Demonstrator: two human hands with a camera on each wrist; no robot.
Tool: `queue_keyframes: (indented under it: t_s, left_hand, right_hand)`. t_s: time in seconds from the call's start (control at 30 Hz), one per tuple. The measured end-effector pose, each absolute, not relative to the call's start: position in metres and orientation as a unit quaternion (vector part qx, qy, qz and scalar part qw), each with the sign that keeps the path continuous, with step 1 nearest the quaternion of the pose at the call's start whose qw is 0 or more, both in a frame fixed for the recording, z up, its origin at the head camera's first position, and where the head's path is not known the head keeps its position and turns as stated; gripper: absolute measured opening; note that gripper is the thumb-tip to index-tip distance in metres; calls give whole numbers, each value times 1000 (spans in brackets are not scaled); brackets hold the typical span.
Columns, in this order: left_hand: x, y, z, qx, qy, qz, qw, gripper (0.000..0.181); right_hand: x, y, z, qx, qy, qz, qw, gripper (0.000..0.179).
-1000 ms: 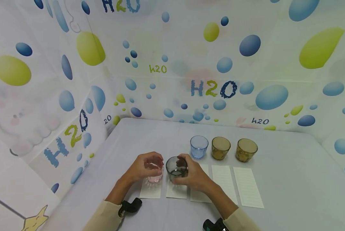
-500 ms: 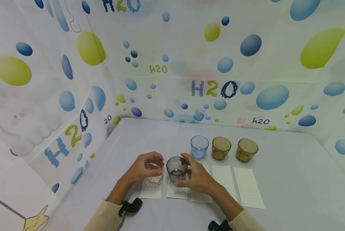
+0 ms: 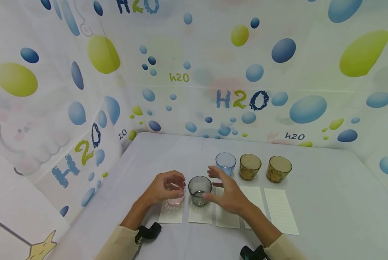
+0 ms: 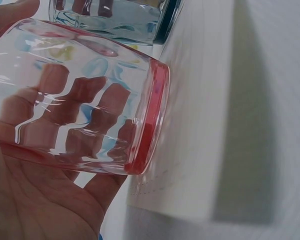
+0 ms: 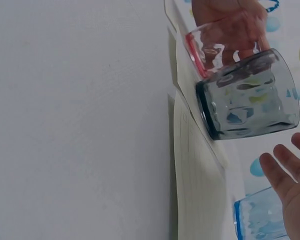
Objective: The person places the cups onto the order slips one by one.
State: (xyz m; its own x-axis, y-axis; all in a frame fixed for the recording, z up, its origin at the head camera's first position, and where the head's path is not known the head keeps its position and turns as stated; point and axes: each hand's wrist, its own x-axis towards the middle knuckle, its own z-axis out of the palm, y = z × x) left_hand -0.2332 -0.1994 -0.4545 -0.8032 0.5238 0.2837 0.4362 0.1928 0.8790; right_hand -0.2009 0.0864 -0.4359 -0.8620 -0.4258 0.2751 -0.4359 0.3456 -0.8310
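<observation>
My left hand [image 3: 162, 186] curls its fingers and thumb round a clear pink glass [image 4: 90, 110], which stands upright over the leftmost paper slip [image 3: 171, 217]. Close beside it, a smoky grey glass [image 3: 199, 189] is upright on the second slip [image 3: 200, 217]. My right hand [image 3: 229, 196] is just to the right of the grey glass, fingers spread and holding nothing. Its thumb overlaps the lower side of that glass in the head view, while the right wrist view shows fingertips apart from the grey glass [image 5: 250, 100].
Behind my right hand stands a blue glass [image 3: 225, 160], with two amber glasses [image 3: 249, 169] [image 3: 279, 171] in line to its right. More lined slips [image 3: 279, 209] lie on the white tabletop [image 3: 327, 202]. A patterned cloth wall [image 3: 194, 47] rises behind.
My right hand has let go of the grey glass and drawn back to the right, its fingers opening. The left hand keeps its grip on the pink glass in the same place.
</observation>
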Motion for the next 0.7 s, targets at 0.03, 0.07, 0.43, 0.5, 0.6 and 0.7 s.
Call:
queue_keyframes:
  t_s: [0.03,0.07,0.43,0.5,0.6,0.7]
  left_hand:
    - [-233,-199,-455,311,771,554,40,43]
    - [-233,-199,-455,312,770,555,40,43]
    - [-234,-200,-454,313,771,553,39,42]
    - [-234,-200,-454,314,770,554,40,42]
    - [-235,-200,-455,315,771,552,39,42]
    - [-235,-199,-456,316,771,551,37,41]
  right_hand:
    - [-201,87,-436,265,-819,509,14,83]
    - [-202,88,-436,269,-817,509,23,82]
    - [-212,95,-426,276,-820,496,76,74]
    - [-212,96,-424,267,-826,490,84,72]
    - [-213,97,-423,265,-834,473,99,71]
    - [-216,99,-423,272,-843,451,112,72]
